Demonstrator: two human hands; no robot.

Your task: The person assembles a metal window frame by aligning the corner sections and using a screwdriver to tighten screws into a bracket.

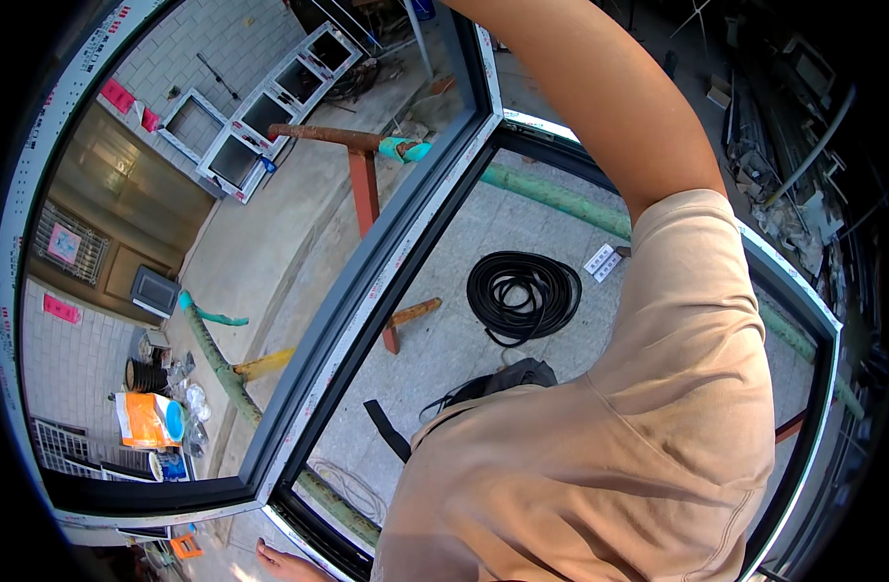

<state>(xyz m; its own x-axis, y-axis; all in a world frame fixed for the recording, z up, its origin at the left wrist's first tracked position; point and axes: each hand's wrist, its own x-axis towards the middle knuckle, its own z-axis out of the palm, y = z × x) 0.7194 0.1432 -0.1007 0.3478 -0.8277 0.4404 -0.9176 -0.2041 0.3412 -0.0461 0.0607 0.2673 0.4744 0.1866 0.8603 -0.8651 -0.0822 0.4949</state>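
Note:
A large window frame (367, 281) of dark profiles with white, printed protective film fills much of the view. A long bar divides it into sections, and the floor shows through them. My right arm (609, 87), in a beige sleeve, reaches across the frame and leaves the picture at the top, so its hand is out of sight. At the lower left my left hand (285, 563) is beside the frame's bottom corner, partly cut off by the picture's edge. Its visible fingers look stretched out, with nothing seen in them.
Beneath the frame run green pipe supports (551, 199) and a rusty red stand (363, 184). A coiled black strip (524, 296) and a black bag (522, 373) lie on the floor. White frames (270, 112) lean by the brick wall. An orange-and-white sack (146, 419) stands left.

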